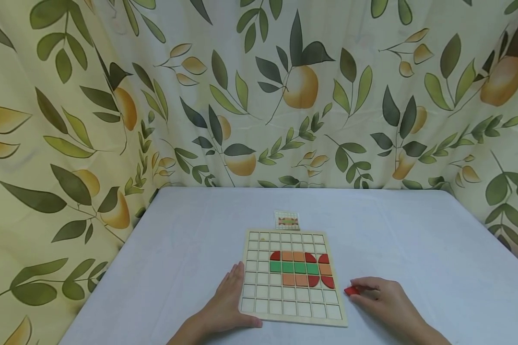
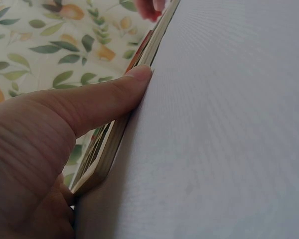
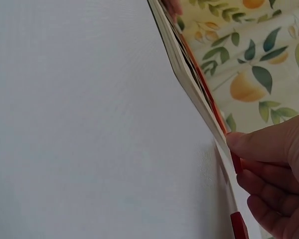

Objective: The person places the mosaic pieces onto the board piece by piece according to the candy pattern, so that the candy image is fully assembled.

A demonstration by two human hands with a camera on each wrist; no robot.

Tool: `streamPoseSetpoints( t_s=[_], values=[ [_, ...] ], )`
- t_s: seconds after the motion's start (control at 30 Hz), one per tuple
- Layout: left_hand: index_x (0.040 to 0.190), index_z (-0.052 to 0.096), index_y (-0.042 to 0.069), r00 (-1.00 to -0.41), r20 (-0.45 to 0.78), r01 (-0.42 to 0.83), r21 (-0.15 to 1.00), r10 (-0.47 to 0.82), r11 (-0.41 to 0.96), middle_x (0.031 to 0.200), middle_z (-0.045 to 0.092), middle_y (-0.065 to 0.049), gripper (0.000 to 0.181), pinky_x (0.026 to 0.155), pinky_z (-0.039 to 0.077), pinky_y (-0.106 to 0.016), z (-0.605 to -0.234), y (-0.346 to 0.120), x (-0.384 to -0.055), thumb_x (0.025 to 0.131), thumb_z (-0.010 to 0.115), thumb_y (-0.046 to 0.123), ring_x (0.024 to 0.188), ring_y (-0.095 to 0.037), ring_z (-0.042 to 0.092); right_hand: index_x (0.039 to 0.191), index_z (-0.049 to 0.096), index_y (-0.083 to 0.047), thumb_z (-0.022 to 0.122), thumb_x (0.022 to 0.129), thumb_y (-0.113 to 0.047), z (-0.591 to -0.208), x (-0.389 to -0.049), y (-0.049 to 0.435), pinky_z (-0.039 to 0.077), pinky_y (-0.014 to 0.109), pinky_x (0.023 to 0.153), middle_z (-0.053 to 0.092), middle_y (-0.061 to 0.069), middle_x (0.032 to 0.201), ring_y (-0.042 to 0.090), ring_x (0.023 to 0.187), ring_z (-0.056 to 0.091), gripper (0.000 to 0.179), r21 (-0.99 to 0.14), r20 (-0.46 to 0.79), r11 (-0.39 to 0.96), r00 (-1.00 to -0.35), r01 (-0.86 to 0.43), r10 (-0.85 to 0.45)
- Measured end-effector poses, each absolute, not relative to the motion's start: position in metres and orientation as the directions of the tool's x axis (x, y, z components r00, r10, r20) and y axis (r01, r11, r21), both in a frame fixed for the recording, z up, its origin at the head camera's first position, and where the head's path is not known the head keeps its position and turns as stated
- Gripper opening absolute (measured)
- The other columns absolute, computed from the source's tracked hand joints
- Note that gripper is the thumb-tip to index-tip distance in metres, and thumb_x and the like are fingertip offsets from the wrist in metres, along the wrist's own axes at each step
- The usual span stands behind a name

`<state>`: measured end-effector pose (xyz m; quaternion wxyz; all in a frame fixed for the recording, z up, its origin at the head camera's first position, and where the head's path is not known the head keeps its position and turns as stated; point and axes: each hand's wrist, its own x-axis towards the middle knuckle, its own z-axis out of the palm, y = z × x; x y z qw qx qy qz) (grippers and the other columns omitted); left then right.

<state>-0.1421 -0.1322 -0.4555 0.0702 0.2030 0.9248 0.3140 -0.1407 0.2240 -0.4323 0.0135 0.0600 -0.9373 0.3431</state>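
A square wooden grid board (image 1: 250, 291) lies on the table with red, orange and green tiles set in its cells. Green tiles (image 1: 287, 267) form a row, with orange tiles (image 1: 292, 256) above and below. Rounded red tiles (image 1: 275, 256) sit at the pattern's corners and right end. My left hand (image 1: 224, 306) rests against the board's near left corner, fingers straight along the left side, thumb (image 2: 114, 94) along the front edge. Right of the board, my right hand (image 1: 382, 297) pinches a small red tile (image 3: 235, 160) between thumb and fingers. Another red piece (image 3: 239, 226) shows below it.
A small card (image 1: 287, 220) printed with a similar coloured grid pattern lies just beyond the board's far edge. White cloth covers the table (image 1: 177, 239). A fruit-and-leaf curtain (image 1: 259, 134) hangs behind and along the sides.
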Motion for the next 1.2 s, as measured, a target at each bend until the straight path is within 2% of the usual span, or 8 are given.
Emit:
streamPoseSetpoints(
  t_s=[0.23,0.33,0.57,0.93,1.2],
  values=[
    [0.145,0.007,-0.005,-0.912,-0.024,0.312,0.605,0.409,0.732,0.151,0.008,-0.019,0.129,0.108,0.01,-0.049,-0.455,-0.131,-0.143,0.058,0.07,0.068,0.138,-0.03,0.004,0.099,0.072,-0.009,0.079,0.071,-0.02,-0.433,-0.139,0.215,0.049,0.039,0.081,0.068,-0.006,0.09,0.018,0.092,0.06,0.031,-0.611,0.142,0.774,-0.985,-0.164,-0.097],
    [0.145,0.007,-0.005,-0.913,-0.027,0.31,0.604,0.408,0.734,0.151,0.007,-0.019,0.13,0.108,0.01,-0.049,-0.455,-0.131,-0.143,0.058,0.07,0.068,0.138,-0.03,0.004,0.099,0.072,-0.014,0.079,0.071,-0.026,-0.433,-0.139,0.211,0.047,0.043,0.078,0.067,-0.009,0.09,0.018,0.094,0.059,0.032,-0.597,0.15,0.784,-0.984,-0.169,-0.097],
    [0.144,0.008,-0.005,-0.914,-0.021,0.314,0.597,0.405,0.738,0.151,0.009,-0.02,0.13,0.108,0.011,-0.05,-0.456,-0.131,-0.143,0.058,0.07,0.069,0.138,-0.031,0.005,0.099,0.072,-0.012,0.078,0.072,-0.026,-0.432,-0.143,0.201,0.048,0.038,0.083,0.066,-0.012,0.088,0.014,0.091,0.059,0.031,-0.621,0.146,0.757,-0.979,-0.205,-0.146],
    [0.145,0.007,-0.004,-0.915,-0.032,0.304,0.6,0.402,0.74,0.151,0.008,-0.019,0.13,0.108,0.011,-0.049,-0.456,-0.132,-0.144,0.058,0.07,0.07,0.138,-0.029,0.004,0.096,0.073,-0.017,0.078,0.072,-0.028,-0.432,-0.143,0.186,0.049,0.032,0.082,0.066,-0.015,0.091,0.011,0.093,0.059,0.027,-0.667,0.168,0.708,-0.972,-0.233,-0.163],
    [0.145,0.007,-0.004,-0.913,-0.029,0.307,0.608,0.407,0.732,0.151,0.007,-0.019,0.13,0.108,0.01,-0.05,-0.457,-0.132,-0.144,0.059,0.069,0.07,0.138,-0.03,0.004,0.098,0.072,-0.01,0.076,0.074,-0.03,-0.432,-0.147,0.167,0.051,0.032,0.078,0.067,-0.005,0.096,0.013,0.09,0.06,0.031,-0.641,0.225,0.681,-0.935,-0.353,-0.273]
  ],
)
